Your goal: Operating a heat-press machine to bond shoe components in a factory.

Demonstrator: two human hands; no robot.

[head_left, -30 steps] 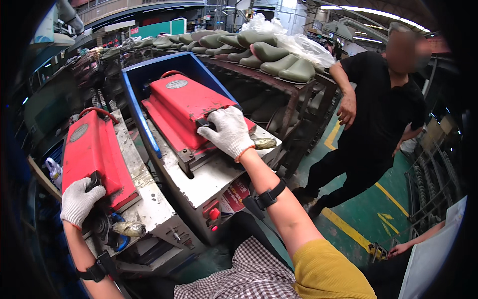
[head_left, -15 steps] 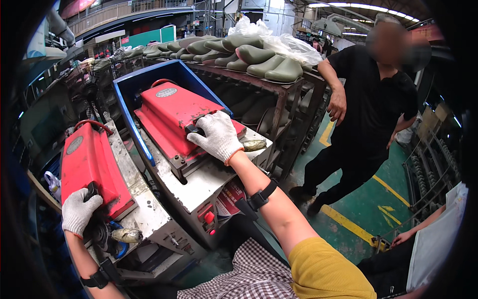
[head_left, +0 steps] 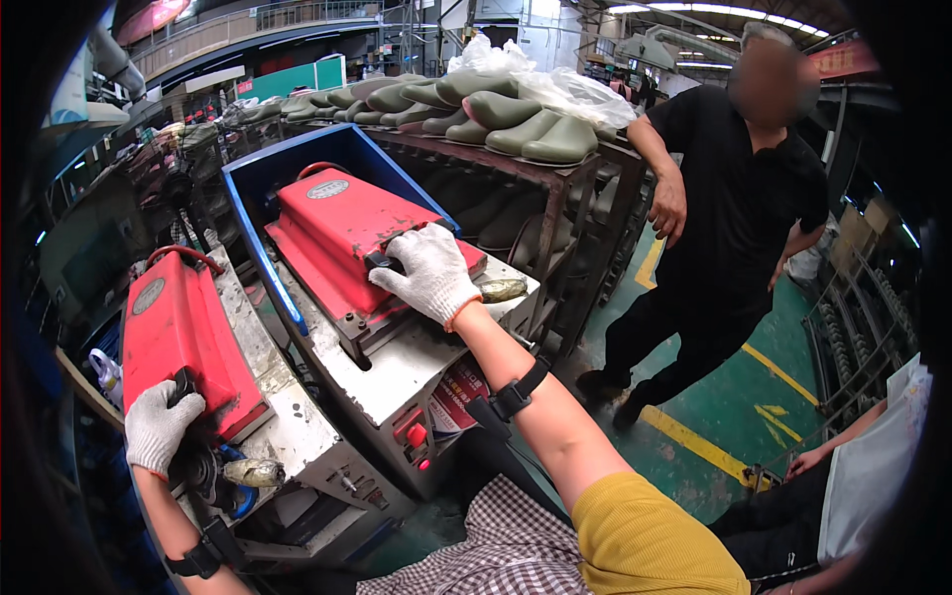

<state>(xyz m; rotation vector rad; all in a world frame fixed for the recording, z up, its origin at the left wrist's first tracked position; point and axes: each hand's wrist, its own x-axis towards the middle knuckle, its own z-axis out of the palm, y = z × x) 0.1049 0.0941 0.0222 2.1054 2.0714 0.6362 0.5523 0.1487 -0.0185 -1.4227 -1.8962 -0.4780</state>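
Left gloved hand (head_left: 164, 421): lower and closer to the body; curled narrow around the left black handle (head_left: 185, 384), thumb on the near side.
Under that hand: dark parts, too shadowed to tell well; a left tape-wrapped stub (head_left: 254, 472) lies to its right and nearer the wearer.
Left red cover (head_left: 178, 322): directly ahead of the left hand, which meets it at its near end; long axis runs away from the hand, almost straight forward.
Right gloved hand (head_left: 433, 276): reached farther out, ahead and right of the left one; bent narrow over the right black handle (head_left: 378, 260).
Right tape-wrapped stub (head_left: 503, 290): just right of the right hand.
Red switch (head_left: 416, 434): well toward the wearer from the right hand, on the front of the white machine base (head_left: 372, 392).
Right red cover (head_left: 342, 218): ahead and left of the right hand; long axis slants away to the left; the handle sits at its near end.
Blue housing (head_left: 265, 260): around the far part of that cover.
Green shoe shapes (head_left: 560, 141): beyond the right hand, piled on a rack.
Person in black (head_left: 739, 188): right of the right hand, well apart.
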